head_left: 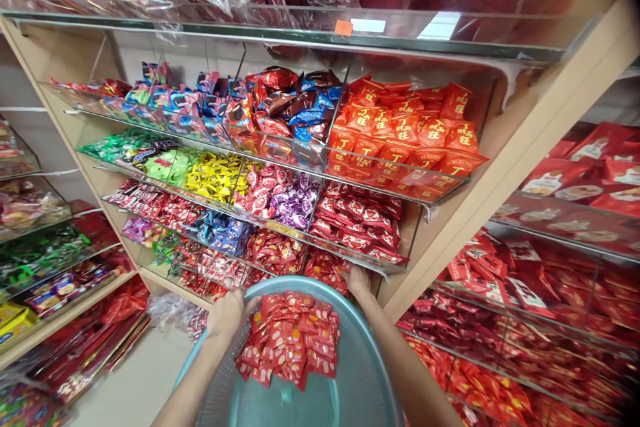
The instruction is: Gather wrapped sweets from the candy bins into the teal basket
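1. Currently, we have a teal basket (363, 383) in front of the sweet shelves (210, 210), with a heap of small red packets (290, 340) lying inside it.
2. Our left hand (226, 315) touches the basket's rim on its left side; its fingers are partly hidden, so we cannot tell whether they clamp it.
3. Our right hand (357, 280) reaches past the basket's far rim, beside red sweets (325, 271) in a low bin; we cannot tell whether those fingers are apart or together.
4. Above the basket, we see purple sweets (299, 203), yellow sweets (215, 177) and bigger orange-red bags (395, 127).
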The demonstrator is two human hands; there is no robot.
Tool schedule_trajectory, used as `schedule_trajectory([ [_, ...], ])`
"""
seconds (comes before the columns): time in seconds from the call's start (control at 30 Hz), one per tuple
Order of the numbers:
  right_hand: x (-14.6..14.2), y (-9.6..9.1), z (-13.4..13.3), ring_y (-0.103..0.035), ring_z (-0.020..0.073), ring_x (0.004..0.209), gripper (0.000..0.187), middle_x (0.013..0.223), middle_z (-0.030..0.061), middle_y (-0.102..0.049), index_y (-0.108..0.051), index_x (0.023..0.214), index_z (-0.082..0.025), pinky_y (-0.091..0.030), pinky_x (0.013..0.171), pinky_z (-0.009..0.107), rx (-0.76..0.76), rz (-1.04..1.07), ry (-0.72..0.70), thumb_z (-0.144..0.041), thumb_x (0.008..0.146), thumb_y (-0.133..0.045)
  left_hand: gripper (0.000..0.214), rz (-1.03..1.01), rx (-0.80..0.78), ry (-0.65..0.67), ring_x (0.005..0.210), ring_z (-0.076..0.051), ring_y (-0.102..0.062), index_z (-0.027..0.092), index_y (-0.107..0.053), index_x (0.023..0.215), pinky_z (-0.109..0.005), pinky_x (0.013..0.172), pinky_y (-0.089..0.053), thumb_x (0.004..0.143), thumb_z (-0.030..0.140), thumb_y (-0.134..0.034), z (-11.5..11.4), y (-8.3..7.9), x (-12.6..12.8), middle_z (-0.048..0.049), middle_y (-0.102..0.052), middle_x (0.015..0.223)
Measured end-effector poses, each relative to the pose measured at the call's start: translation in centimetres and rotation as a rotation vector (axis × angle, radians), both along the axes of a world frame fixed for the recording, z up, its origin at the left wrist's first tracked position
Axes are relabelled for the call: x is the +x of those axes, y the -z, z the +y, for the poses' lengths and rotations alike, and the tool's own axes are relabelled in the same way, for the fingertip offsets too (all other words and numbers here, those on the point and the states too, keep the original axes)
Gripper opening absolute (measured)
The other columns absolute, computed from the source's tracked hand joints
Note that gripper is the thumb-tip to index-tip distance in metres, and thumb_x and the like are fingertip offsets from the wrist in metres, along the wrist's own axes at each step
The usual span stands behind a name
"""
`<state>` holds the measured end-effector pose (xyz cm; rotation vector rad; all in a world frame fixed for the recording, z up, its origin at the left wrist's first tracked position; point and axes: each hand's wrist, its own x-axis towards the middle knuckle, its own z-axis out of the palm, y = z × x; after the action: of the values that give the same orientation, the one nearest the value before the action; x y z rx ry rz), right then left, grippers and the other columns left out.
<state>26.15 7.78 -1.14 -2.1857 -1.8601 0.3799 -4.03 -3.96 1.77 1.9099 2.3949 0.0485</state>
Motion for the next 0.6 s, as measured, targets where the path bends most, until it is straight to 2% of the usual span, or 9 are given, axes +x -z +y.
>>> schedule_trajectory([
  [0.17, 0.7, -0.2, -0.2, -0.047, 0.0245, 0.103, 0.035, 0.111, 0.0106, -0.051, -0.050, 0.105, -0.019, -0.037, 0.079, 0.029, 0.082, 0.083, 0.010, -0.031, 0.072, -0.049, 0.046, -0.055, -0.039, -0.038, 0.083, -0.023, -0.058, 0.018, -0.054, 0.095, -0.032, 0.071, -0.041, 0.077, 0.052, -0.029, -0.2, -0.5, 0.2, -0.0119, -0.062, 0.085],
  [0.2, 0.7, -0.4, -0.2, -0.048, 0.0240, 0.101, 0.032, 0.108, 0.0096, -0.054, -0.052, 0.102, -0.020, -0.038, 0.078, 0.029, 0.113, 0.153, 0.017, -0.032, 0.072, -0.050, 0.046, -0.056, -0.039, -0.036, 0.083, -0.024, -0.058, 0.018, -0.054, 0.096, -0.032, 0.071, -0.041, 0.077, 0.052, -0.029, -0.2, -0.6, 0.3, -0.0120, -0.062, 0.085],
  [0.27, 0.6, -0.8, -0.3, -0.054, 0.0219, 0.090, 0.028, 0.095, 0.0076, -0.059, -0.054, 0.095, -0.020, -0.041, 0.070, 0.027, 0.141, 0.427, 0.057, -0.033, 0.070, -0.053, 0.047, -0.052, -0.035, -0.033, 0.083, -0.024, -0.058, 0.018, -0.054, 0.096, -0.033, 0.071, -0.041, 0.077, 0.052, -0.029, -0.3, -0.7, 0.3, -0.0124, -0.062, 0.085],
  [0.33, 0.2, -1.1, -0.3, -0.057, 0.0184, 0.071, 0.026, 0.079, 0.0056, -0.061, -0.054, 0.089, -0.019, -0.042, 0.055, 0.024, 0.102, 0.723, 0.104, -0.036, 0.069, -0.053, 0.047, -0.043, -0.028, -0.037, 0.083, -0.024, -0.058, 0.018, -0.054, 0.096, -0.033, 0.071, -0.041, 0.077, 0.053, -0.028, -0.3, -0.7, 0.4, -0.0127, -0.062, 0.086],
  [0.4, -0.6, -1.1, -0.2, -0.054, 0.0141, 0.053, 0.026, 0.064, 0.0031, -0.059, -0.054, 0.085, -0.017, -0.039, 0.043, 0.022, 0.020, 0.869, 0.130, -0.038, 0.069, -0.052, 0.048, -0.036, -0.024, -0.038, 0.083, -0.024, -0.058, 0.018, -0.054, 0.096, -0.033, 0.071, -0.041, 0.077, 0.053, -0.028, -0.3, -0.6, 0.4, -0.0129, -0.062, 0.086],
  [0.6, -3.0, 0.4, 0.6, -0.041, 0.0059, 0.035, 0.019, 0.044, -0.0060, -0.046, -0.050, 0.077, -0.016, -0.034, 0.035, 0.016, -0.088, 0.933, 0.142, -0.030, 0.067, -0.057, 0.050, -0.037, -0.008, -0.001, 0.079, -0.025, -0.059, 0.018, -0.053, 0.094, -0.033, 0.066, -0.042, 0.077, 0.055, -0.024, -0.2, -0.3, 0.1, -0.0122, -0.062, 0.082],
])
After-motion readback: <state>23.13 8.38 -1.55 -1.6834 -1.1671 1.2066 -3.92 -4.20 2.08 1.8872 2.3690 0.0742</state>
